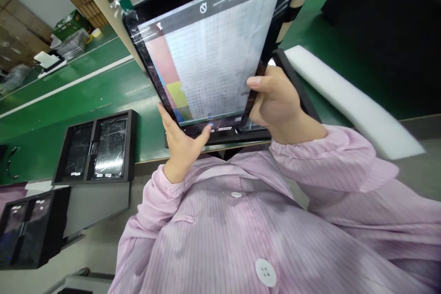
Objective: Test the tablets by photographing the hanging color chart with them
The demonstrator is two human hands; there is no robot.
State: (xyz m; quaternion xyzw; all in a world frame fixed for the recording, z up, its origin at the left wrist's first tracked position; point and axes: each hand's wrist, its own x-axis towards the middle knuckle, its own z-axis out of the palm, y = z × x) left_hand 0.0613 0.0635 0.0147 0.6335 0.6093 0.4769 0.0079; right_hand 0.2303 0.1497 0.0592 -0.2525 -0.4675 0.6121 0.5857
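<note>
A large black-framed tablet (220, 55) is held up in front of me, its screen lit with a pale camera-like picture and coloured blocks along the left. My left hand (182, 144) supports its lower left corner, with the thumb on the bottom bezel. Gripping the lower right edge is my right hand (277, 105), its thumb over the screen's side and its fingers mostly hidden behind. Below and behind the tablet, a black foam tray (299, 87) shows in part, with a dark glossy device in it.
Another black foam tray (130, 147) with two dark tablets lies left on the green bench (148, 96). A further tray (51, 234) stands lower left. A white foam strip (354, 101) and a large black object (389, 36) are at right. Beige posts (110, 18) rise behind the tablet.
</note>
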